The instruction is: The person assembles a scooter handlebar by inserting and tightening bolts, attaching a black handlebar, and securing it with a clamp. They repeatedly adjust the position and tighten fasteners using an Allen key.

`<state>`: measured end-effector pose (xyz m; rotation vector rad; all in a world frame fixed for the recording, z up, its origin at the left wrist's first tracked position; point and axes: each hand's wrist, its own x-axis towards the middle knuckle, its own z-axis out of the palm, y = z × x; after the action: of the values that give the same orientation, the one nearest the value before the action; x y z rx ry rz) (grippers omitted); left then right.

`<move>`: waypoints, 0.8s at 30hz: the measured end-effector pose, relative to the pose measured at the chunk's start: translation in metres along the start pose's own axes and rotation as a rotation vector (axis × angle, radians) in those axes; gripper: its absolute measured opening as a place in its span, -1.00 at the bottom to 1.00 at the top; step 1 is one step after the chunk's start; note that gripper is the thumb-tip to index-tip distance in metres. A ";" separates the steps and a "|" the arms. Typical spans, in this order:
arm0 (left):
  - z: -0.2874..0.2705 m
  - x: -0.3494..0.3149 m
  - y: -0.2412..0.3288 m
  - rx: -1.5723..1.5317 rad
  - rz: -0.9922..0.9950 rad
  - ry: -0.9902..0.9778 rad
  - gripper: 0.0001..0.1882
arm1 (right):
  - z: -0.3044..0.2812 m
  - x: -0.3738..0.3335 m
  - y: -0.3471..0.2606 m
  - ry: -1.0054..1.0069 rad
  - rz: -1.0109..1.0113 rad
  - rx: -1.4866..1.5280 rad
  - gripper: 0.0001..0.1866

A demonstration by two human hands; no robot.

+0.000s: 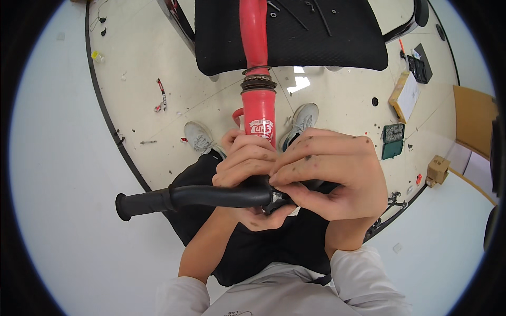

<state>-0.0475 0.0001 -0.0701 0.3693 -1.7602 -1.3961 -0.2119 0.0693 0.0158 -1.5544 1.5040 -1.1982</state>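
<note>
A black handlebar [221, 195] with a rubber grip [145, 205] on its left end lies across my lap. Beyond it a red bike tube [259, 108] runs away from me, with dark bearing rings [258, 83] partway along. My left hand [246, 160] is closed around the middle of the handlebar where it meets the red tube, its thumb side showing underneath. At the same joint, my right hand [337, 174] pinches thumb and fingertips together by the clamp [276, 199]. Whatever sits between those fingertips is hidden, as is most of the handlebar's right side.
A black chair seat [337, 45] supports the red tube's far end and holds loose bolts, washers and hex keys. On the floor are pliers [163, 95], a green case [392, 142], a yellow box [405, 97] and a cardboard box [438, 169]. Bike parts [392, 205] lie at right.
</note>
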 end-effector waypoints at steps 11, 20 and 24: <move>-0.002 -0.006 0.002 -0.100 -0.046 0.020 -0.39 | -0.005 -0.001 -0.012 -0.080 0.081 -0.111 -0.79; -0.008 -0.012 0.001 -0.119 0.006 0.010 -0.42 | 0.001 0.001 -0.021 -0.119 0.085 -0.183 -0.77; -0.011 -0.010 0.005 -0.107 -0.038 -0.025 -0.40 | 0.009 0.001 -0.029 -0.123 0.106 -0.314 -0.79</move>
<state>-0.0320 0.0015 -0.0698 0.3308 -1.6983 -1.5210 -0.1920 0.0708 0.0394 -1.6908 1.7294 -0.8195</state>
